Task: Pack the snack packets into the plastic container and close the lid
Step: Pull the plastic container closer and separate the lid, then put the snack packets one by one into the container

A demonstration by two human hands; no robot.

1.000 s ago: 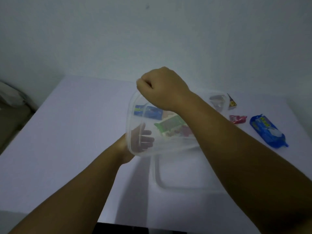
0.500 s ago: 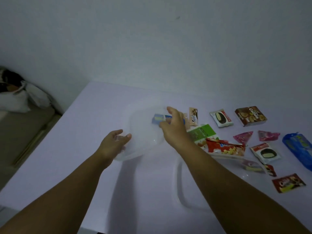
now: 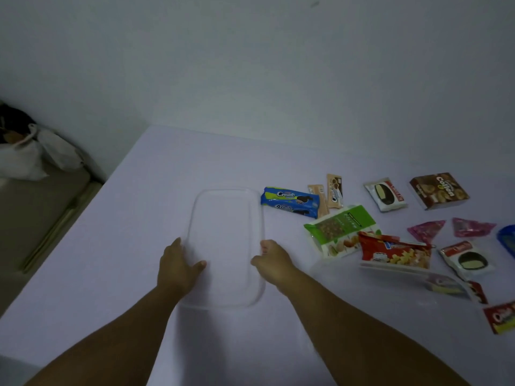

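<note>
My left hand (image 3: 178,267) and right hand (image 3: 271,261) sit on the two long sides of the clear plastic container (image 3: 225,300), which stands on the table (image 3: 117,274) right in front of me. The left lies relaxed against the wall, thumb over the rim; the right curls its fingers on the rim, gripping it lightly. The container's long axis runs near to far, open side up, with nothing inside. The snack packets lie to the right: the red bag (image 3: 395,250) and green bag (image 3: 338,231) nearest my right hand, the blue biscuit pack (image 3: 289,201) just past the far right corner, pointing left-right. Farther right is a brown box (image 3: 439,190). My right hand is the nearer one, I judge.
</note>
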